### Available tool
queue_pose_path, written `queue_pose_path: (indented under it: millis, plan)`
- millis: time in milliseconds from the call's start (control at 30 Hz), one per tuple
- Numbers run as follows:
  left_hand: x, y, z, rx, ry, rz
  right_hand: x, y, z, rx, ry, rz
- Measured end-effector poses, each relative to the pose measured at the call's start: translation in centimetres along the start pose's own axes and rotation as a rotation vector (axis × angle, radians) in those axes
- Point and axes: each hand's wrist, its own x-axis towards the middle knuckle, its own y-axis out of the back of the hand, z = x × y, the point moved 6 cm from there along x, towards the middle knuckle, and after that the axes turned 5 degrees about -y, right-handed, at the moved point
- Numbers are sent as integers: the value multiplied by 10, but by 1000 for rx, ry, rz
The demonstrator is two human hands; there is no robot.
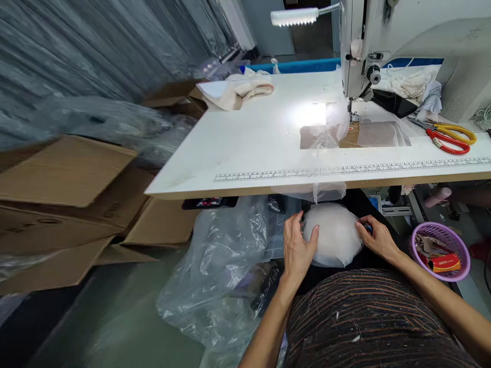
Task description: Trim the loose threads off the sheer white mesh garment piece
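Note:
A rounded white piece of sheer fabric lies on my lap, just below the table's front edge. My left hand rests at its left side with thumb and fingers spread. At its right edge, my right hand is closed around a small dark tool, perhaps thread snips, with the tip toward the fabric. Sheer material hangs over the table edge above the piece and runs up to the needle area of the sewing machine.
Red-handled scissors and yellow-handled scissors lie on the white table. A purple basket stands at right. Open cardboard boxes are at left, with clear plastic beneath the table. A lamp shines above.

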Motion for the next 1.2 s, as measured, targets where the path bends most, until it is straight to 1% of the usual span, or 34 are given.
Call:
queue_pose_path:
  millis: [33,67,133,167,233,300,367,400,433,500,600,667,700,767,800,867,933,1000,1100,1200]
  plan:
    - [-1,-1,12,112,-147,11,1,3,-2,-41,14,44]
    - [-3,-4,23,188,-282,-2,2,7,-5,-55,39,89]
    - [-9,-17,42,243,-500,-91,5,13,-18,-10,122,151]
    - [-13,-25,48,241,-581,-154,7,15,-26,36,168,167]
    - [-20,-44,54,219,-674,-287,12,18,-43,138,245,179]
    - [-24,-59,54,215,-696,-389,18,18,-59,235,286,171]
    - [-26,-67,52,222,-703,-422,24,13,-72,315,300,139]
    - [-26,-66,53,221,-713,-407,26,10,-77,345,297,120]
    - [-25,-63,56,211,-731,-368,28,7,-81,368,292,103]
    - [-21,-45,66,167,-769,-231,28,1,-87,398,295,63]
    - [-14,-3,85,100,-790,25,17,-1,-95,401,349,-12]
    - [-10,24,99,91,-800,154,2,1,-103,359,438,-73]
    - [-8,36,107,82,-816,200,-7,4,-107,332,496,-102]
    - [-2,51,121,55,-834,235,-26,10,-117,295,623,-163]
    - [2,55,126,33,-808,240,-34,13,-121,292,676,-190]
    - [10,57,130,-31,-745,225,-48,18,-125,318,746,-246]
    - [17,51,130,-102,-687,168,-58,18,-127,360,785,-324]
    - [20,39,126,-173,-635,45,-66,15,-127,396,808,-408]
    - [19,19,112,-325,-494,-208,-72,8,-125,401,814,-470]
    - [12,0,98,-520,-285,-482,-74,4,-121,365,801,-468]
